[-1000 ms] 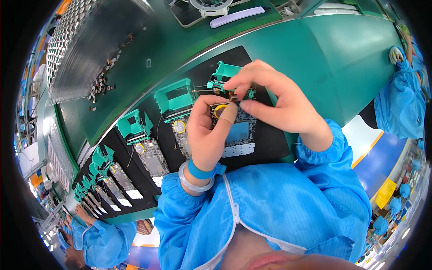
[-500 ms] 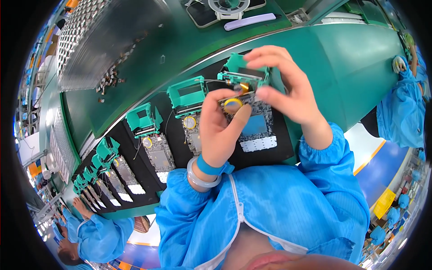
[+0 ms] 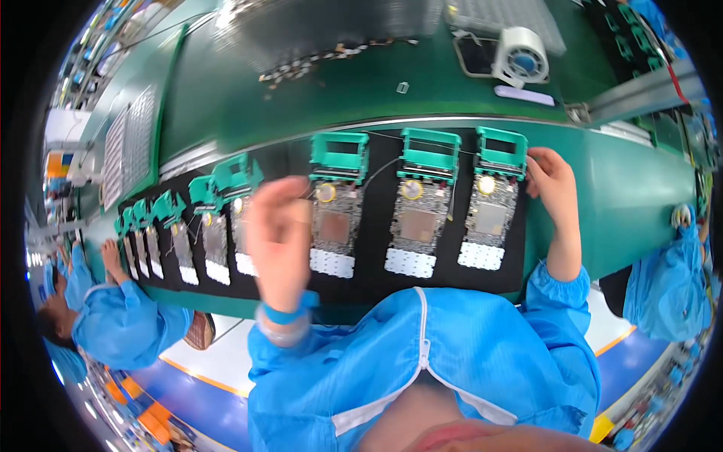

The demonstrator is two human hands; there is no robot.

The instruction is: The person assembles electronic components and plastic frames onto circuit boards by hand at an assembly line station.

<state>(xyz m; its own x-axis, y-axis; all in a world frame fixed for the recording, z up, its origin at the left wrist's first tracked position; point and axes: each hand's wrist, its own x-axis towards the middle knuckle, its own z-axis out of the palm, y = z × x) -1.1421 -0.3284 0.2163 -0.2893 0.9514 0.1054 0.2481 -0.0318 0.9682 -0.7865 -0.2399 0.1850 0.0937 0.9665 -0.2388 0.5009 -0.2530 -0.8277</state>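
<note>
My left hand [image 3: 280,241] is smeared by motion above the row of circuit boards, left of centre, and covers part of one board. I cannot make out its fingers or anything in them. My right hand [image 3: 553,181] is at the right end of the row, fingers loosely bent and apart, close beside a green plastic frame [image 3: 503,160]; whether it touches the frame is unclear. That frame adjoins a circuit board [image 3: 491,218] with a round yellow-rimmed part and a white perforated end. To its left lie a second board [image 3: 419,224] and a third board [image 3: 334,226], each with a green frame.
More boards with green frames continue left along the black mat [image 3: 374,256]. Behind it, a white fan [image 3: 522,59], a lilac bar [image 3: 525,96] and scattered small parts [image 3: 331,60] lie on the green table. Co-workers in blue sit left and right.
The view has swung left. My hands have parted: the left has moved left from the rightmost board, while the right has come down beside its frame. The yellow-rimmed part now sits on that board.
</note>
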